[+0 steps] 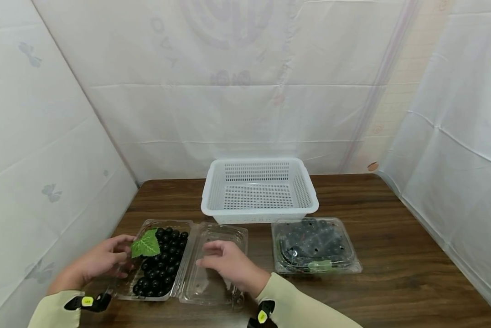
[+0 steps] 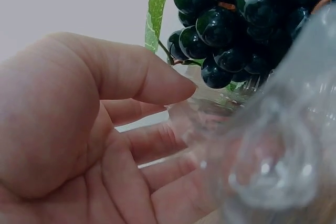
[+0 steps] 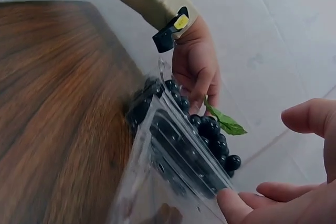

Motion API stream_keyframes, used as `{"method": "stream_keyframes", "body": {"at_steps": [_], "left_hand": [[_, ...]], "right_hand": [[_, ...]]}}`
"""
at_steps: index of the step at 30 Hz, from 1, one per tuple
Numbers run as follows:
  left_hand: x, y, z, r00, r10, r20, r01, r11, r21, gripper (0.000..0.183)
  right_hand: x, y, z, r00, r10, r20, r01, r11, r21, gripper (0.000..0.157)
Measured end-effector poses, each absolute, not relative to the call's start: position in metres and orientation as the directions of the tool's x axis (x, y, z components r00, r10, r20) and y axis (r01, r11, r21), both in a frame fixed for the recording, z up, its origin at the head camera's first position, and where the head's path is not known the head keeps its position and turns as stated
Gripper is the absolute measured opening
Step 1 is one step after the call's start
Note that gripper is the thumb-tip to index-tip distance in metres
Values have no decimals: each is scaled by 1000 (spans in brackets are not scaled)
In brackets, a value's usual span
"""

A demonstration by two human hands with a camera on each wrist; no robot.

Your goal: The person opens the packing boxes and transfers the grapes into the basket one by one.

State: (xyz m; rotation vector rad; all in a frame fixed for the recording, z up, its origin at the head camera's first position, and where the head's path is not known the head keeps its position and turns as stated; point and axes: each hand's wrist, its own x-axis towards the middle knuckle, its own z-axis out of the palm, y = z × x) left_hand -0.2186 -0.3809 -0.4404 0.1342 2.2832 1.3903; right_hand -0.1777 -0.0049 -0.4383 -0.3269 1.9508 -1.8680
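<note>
An opened clear plastic clamshell box stands at the left of the table, with a bunch of black grapes inside. A green leaf lies over the grapes' upper left. Beside the box's left wall is my left hand; its thumb and fairly straight fingers reach the plastic edge, their tips partly hidden by clear plastic. Over the clamshell's folded-back lid my right hand hovers, fingers relaxed and apart, holding nothing. The right wrist view shows a gap between its thumb and fingers.
A white perforated basket stands at the back middle of the brown wooden table. Right of the lid sits a closed clear box of dark grapes. White sheets hang behind and at both sides.
</note>
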Motion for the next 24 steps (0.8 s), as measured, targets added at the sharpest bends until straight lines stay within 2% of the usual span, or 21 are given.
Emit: {"method": "stream_keyframes", "body": {"at_steps": [8,18,24], "left_hand": [[-216,-376,-438,-894,293,-338,-147,522,840,62],[-212,-372,-435,-896,285,-341,-155,520,840,60],[-211,-367,-435,-895,281,-347,-162,519,839,61]], "right_hand": [[-181,-26,-443,-853,-484,-193,249,-52,-967,54],[-179,-33,-442,-846,-489,-211,274,-59,-960,55],[-176,-28,-442,-851,-481,-211,243,-3,-970,55]]}}
